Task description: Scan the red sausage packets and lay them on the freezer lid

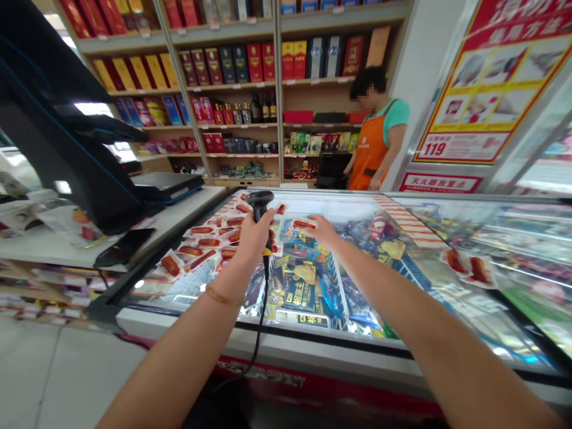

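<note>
My left hand [255,234] is wrapped round the handle of a black barcode scanner [260,199], whose head points away from me and whose cable hangs down over the freezer's front edge. To its right, my right hand [322,230] pinches a packaged sausage [304,224] in a clear and white wrapper, just above the glass. Many similar sausage packs [209,242] lie spread over the glass lid to the left of the scanner. Two more sausage packs [468,266] rest on the glass at the right.
Beneath the glass of the chest freezer [179,326] are baskets of bagged frozen goods [301,286]. At the left, a counter [181,208] carries a dark checkout machine and a black phone [125,247]. A person in an orange apron [370,152] stands behind the freezer, before stocked shelves.
</note>
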Demonstrator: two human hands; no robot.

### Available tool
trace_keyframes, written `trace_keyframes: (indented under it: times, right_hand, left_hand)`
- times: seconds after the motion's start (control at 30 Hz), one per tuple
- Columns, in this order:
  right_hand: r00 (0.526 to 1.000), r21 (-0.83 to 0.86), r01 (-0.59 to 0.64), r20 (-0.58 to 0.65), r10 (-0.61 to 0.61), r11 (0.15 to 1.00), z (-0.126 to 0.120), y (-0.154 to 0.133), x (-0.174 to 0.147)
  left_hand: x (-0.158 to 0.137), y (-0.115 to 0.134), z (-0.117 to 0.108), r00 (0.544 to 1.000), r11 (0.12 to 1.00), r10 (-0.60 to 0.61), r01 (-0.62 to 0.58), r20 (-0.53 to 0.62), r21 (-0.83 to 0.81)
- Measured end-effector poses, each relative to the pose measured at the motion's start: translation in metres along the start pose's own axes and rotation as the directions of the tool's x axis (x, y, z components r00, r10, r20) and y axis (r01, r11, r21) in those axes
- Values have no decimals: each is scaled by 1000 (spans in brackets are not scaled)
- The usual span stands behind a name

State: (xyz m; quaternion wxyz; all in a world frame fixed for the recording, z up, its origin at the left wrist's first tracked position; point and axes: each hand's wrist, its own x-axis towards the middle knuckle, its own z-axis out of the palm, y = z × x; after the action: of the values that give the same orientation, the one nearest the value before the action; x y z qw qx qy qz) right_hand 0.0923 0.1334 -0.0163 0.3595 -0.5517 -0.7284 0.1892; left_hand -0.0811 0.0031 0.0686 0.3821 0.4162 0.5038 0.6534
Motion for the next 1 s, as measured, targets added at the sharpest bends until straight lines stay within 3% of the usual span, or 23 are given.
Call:
trace_keyframes:
  times: [0.13,0.23,0.37,0.53,0.63,0.73,0.8,0.83,0.9,1.0]
  right_hand:
    - [1000,63,11,16,-12,998,27,-24,10]
    - [995,-11,63,-76,-64,998,19,-13,4]
    - [992,-123,40,-113,-54,992,-25,31,-17]
    - [971,-365,-54,-237,-37,930,-106,87,-62]
    - [908,-497,-299,-411,82,814,-151,112,-89]
    - [754,-422,-615,-562,339,666,-184,131,-103]
    - [680,-377,-722,-539,496,580,-195,139,-104]
    - [672,-386,-738,-499,548,553,-197,141,-103]
    - [699,-451,-714,-409,587,536,-196,141,-99]
    - [791,-564,-603,-329,516,565,-184,134,-93]
  left_hand:
    - [5,5,-33,999,1000,3,-3,-50,0]
    - [2,1,-35,999,1000,-19,18,-46,-12]
    - [-6,-11,-6,997,997,-65,67,49,-29]
    - [-24,-25,56,961,988,-130,147,246,-54]
    - [-38,-39,88,920,981,-166,192,355,-39]
    - [-53,-57,107,878,981,-176,194,445,6]
    - [-62,-68,110,858,985,-168,162,484,56]
    - [-65,-72,109,852,986,-164,141,498,84]
    - [-69,-77,107,841,985,-162,110,516,130]
    - [-70,-77,103,841,985,-152,88,519,146]
